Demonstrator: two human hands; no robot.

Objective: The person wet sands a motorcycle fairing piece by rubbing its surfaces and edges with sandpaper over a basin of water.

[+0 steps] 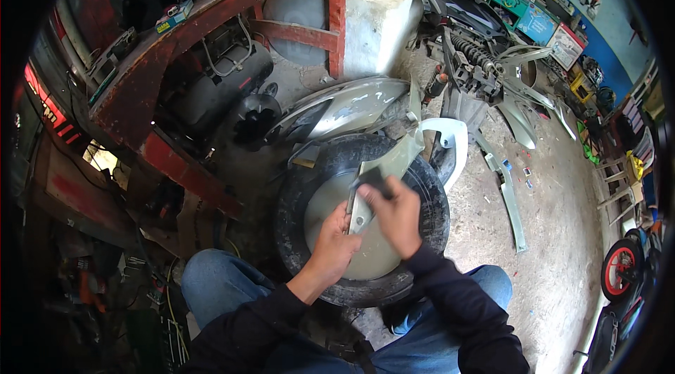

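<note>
My left hand (pixel 331 246) grips the near end of a pale grey-green motorcycle body panel (pixel 397 160), thumb on top. The panel slants up and away to the right over a black round tub (pixel 294 216) that looks made from a tire, with cloudy water (pixel 320 214) inside. My right hand (pixel 398 217) is closed around a dark piece of sandpaper (pixel 373 180), which it presses against the panel's face just beyond my left hand. Motion blurs the sandpaper's edges, and my fingers cover part of it.
Beyond the tub lies a silver-grey fairing (pixel 351 108). A white curved part (pixel 458 147) leans by its right rim. One long pale strip (pixel 508 195) rests on the concrete floor to the right. At left stands a rusty red bench (pixel 184 173); motorcycle parts (pixel 481 57) crowd the back.
</note>
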